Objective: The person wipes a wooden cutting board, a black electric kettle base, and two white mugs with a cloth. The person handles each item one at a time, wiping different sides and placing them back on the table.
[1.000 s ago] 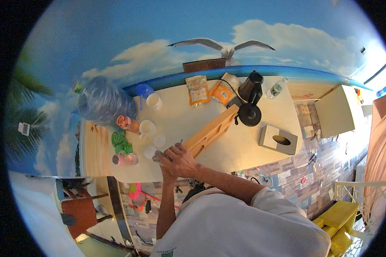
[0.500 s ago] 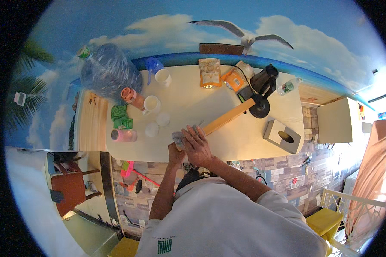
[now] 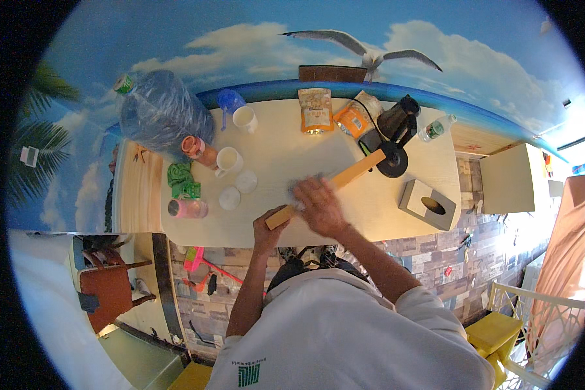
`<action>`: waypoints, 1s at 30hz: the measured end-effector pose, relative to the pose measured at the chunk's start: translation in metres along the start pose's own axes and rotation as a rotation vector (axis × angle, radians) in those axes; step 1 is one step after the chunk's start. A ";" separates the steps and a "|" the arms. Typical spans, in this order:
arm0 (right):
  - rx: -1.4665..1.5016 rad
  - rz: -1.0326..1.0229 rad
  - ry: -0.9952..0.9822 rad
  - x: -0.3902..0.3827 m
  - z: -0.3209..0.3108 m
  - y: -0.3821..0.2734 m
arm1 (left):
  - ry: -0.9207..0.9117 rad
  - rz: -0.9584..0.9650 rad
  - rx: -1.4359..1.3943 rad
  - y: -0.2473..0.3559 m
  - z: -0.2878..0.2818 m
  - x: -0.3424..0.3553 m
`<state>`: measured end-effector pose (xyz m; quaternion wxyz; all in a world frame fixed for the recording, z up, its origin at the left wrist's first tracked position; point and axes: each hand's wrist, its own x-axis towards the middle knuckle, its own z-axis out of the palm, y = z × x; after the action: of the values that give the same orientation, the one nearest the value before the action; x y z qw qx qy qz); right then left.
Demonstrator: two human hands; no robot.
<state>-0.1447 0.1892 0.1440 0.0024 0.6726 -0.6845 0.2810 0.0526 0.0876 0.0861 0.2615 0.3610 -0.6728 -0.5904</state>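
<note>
A long, straight piece of light wood point(image 3: 357, 174) slants over the table from the near middle toward the kettle at far right. My left hand point(image 3: 264, 231) is closed round its near end, by the table's front edge. My right hand point(image 3: 322, 209) lies over the wood further along, smeared by motion. A grey cloth point(image 3: 294, 188) is pressed under its fingers against the wood, mostly hidden. At the wood's far end are a black electric kettle point(image 3: 395, 118) and its round base point(image 3: 392, 161).
White mugs point(image 3: 228, 160), round white lids point(image 3: 229, 197), a pink jar point(image 3: 187, 208), a green bag point(image 3: 181, 181) and a large water bottle point(image 3: 166, 112) stand left. Food pouches point(image 3: 315, 110) lie at the back. A tissue box point(image 3: 429, 205) and a small bottle point(image 3: 437, 128) are right.
My right hand has slid with the cloth away from my left hand, up and to the right along the wood. My left hand stays at the near end, now uncovered.
</note>
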 end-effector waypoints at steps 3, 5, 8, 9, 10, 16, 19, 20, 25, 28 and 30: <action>-0.161 0.148 0.074 -0.001 -0.029 0.047 | 0.000 0.020 -0.092 0.016 0.003 -0.002; -0.220 0.192 0.129 -0.003 -0.034 0.056 | -0.012 0.022 -0.122 0.016 0.005 -0.002; -0.208 0.171 0.098 -0.006 -0.027 0.039 | -0.008 -0.018 -0.113 0.025 0.007 -0.005; -0.158 0.143 0.065 -0.003 -0.020 0.021 | -0.010 -0.036 -0.088 0.027 0.008 -0.005; -0.109 0.117 0.032 -0.001 -0.012 0.002 | -0.016 -0.054 -0.062 0.028 0.006 -0.003; 0.095 -0.083 0.065 0.008 0.028 -0.065 | 0.090 -0.060 -0.637 -0.007 0.000 -0.011; 0.065 -0.129 0.095 0.007 0.024 -0.049 | 0.016 -0.084 -0.318 -0.003 -0.009 -0.001; 0.042 -0.146 0.111 0.005 0.023 -0.038 | -0.034 -0.012 -0.100 -0.002 -0.009 0.003; -0.087 0.058 0.037 -0.006 -0.025 0.039 | 0.018 -0.104 -0.114 0.016 0.001 -0.001; -0.162 0.152 0.142 -0.006 -0.054 0.092 | 0.008 -0.094 -0.068 0.016 -0.002 0.003; -0.201 0.177 0.223 -0.005 -0.069 0.116 | 0.009 -0.095 -0.059 0.020 -0.001 0.004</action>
<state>-0.2773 0.2128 0.1557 0.1208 0.5709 -0.7611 0.2831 0.0478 0.0845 0.1057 0.2467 0.3871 -0.6363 -0.6200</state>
